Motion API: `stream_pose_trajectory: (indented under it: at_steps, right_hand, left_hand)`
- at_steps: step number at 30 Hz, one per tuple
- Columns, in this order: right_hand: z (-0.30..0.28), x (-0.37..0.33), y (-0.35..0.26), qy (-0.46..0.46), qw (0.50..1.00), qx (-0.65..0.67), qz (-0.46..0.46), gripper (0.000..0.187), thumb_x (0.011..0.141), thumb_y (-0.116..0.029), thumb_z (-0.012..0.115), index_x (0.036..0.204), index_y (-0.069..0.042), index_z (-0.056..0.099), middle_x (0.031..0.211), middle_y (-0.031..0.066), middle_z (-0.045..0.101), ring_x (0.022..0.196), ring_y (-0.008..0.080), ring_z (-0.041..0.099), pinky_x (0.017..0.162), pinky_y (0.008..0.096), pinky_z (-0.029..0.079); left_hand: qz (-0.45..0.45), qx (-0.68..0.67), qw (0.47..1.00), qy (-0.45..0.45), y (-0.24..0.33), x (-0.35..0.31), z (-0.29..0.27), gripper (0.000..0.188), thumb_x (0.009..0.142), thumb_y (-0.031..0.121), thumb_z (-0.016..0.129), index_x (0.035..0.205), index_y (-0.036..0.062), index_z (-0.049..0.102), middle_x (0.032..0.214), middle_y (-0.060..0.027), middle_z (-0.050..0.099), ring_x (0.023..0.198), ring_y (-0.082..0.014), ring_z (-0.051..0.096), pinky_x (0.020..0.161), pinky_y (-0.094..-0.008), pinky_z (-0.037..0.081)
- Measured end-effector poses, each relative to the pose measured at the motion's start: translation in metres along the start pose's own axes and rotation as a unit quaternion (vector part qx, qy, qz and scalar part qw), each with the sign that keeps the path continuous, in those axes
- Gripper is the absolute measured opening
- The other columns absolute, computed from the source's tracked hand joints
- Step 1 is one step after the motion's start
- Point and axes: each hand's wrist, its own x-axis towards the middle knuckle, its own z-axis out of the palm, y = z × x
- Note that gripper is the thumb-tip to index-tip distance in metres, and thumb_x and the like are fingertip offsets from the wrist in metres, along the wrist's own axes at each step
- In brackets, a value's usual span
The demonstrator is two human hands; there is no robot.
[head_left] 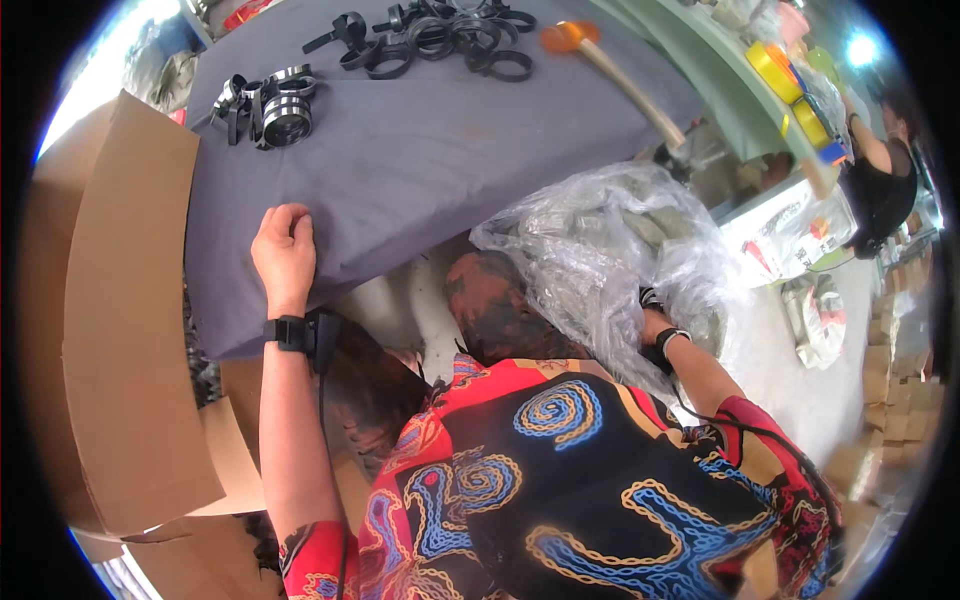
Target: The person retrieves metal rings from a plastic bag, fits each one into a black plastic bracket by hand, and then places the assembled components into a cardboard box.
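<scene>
My left hand point(285, 255) rests on the grey-covered table point(400, 150) near its front edge, its fingers curled in and nothing seen in them. My right hand point(655, 322) reaches down into a clear plastic bag point(600, 225) on my right. Film and the bag's folds hide most of its fingers; a small black banded piece point(651, 298) shows right at them. Beyond my left hand lies a small cluster of shiny black rings point(287, 120), some stacked together. Farther back is a looser pile of black rings with strap-like ends point(432, 40).
A hammer with an orange head point(570, 37) and wooden handle lies at the table's right. An open cardboard box point(130, 300) stands on my left. Yellow tape rolls point(775, 72) sit at the upper right, near another person point(880, 190). A white sack point(815, 315) lies on the floor.
</scene>
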Motion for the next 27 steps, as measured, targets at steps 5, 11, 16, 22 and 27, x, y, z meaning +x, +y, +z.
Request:
stream_pose_trajectory:
  at_steps: [5, 11, 16, 22, 27]
  right_hand:
    - [0.008, -0.005, 0.017, 0.031, 0.999, 0.014, 0.002, 0.046, 0.068, -0.033, 0.074, 0.106, -0.008, 0.066, 0.105, 0.0199, 0.067, 0.1, 0.039, 0.062, 0.086, 0.0423, 0.049]
    - [-0.008, -0.015, 0.05, 0.106, 0.981, 0.163, 0.009, 0.05, 0.059, -0.029, 0.081, 0.101, -0.006, 0.066, 0.091, 0.0142, 0.069, 0.086, 0.0279, 0.066, 0.077, 0.0355, 0.051]
    - [-0.086, -0.056, 0.018, 0.125, 0.891, 0.436, 0.014, 0.053, 0.066, -0.018, 0.077, 0.11, 0.003, 0.059, 0.099, 0.0077, 0.065, 0.08, 0.0213, 0.063, 0.075, 0.0332, 0.05]
    - [-0.139, -0.094, -0.032, -0.073, 0.797, 0.593, -0.087, 0.058, 0.07, -0.02, 0.073, 0.122, -0.001, 0.054, 0.101, 0.0054, 0.064, 0.088, 0.016, 0.062, 0.081, 0.0312, 0.051]
    - [-0.193, -0.125, -0.12, -0.064, 0.809, 0.532, -0.241, 0.062, 0.059, -0.027, 0.078, 0.114, -0.004, 0.058, 0.099, 0.0033, 0.061, 0.092, 0.0141, 0.057, 0.082, 0.0262, 0.045]
  left_hand:
    - [0.003, 0.007, 1.0, -0.004, -0.008, 0.004, 0.003, 0.006, 0.083, 0.005, 0.062, 0.088, 0.0037, 0.064, 0.081, -0.0084, 0.062, 0.071, -0.0222, 0.061, 0.068, -0.0307, 0.048]
    - [0.01, -0.023, 1.0, -0.005, -0.013, 0.005, 0.006, 0.005, 0.082, 0.005, 0.062, 0.086, 0.0047, 0.065, 0.081, -0.0078, 0.062, 0.069, -0.0236, 0.06, 0.065, -0.0324, 0.047]
    - [0.015, -0.029, 0.999, -0.004, -0.013, 0.001, 0.003, 0.005, 0.082, 0.005, 0.062, 0.086, 0.0042, 0.065, 0.081, -0.0079, 0.062, 0.07, -0.0237, 0.06, 0.066, -0.0323, 0.047]
    - [0.01, -0.012, 1.0, -0.01, -0.011, 0.003, 0.005, 0.005, 0.081, 0.004, 0.062, 0.086, 0.0044, 0.065, 0.082, -0.008, 0.062, 0.071, -0.0231, 0.061, 0.066, -0.0324, 0.048]
    - [-0.009, -0.053, 0.999, 0.003, -0.014, 0.006, 0.005, 0.006, 0.079, 0.004, 0.064, 0.085, 0.0048, 0.064, 0.081, -0.0085, 0.062, 0.071, -0.0224, 0.061, 0.068, -0.0317, 0.049]
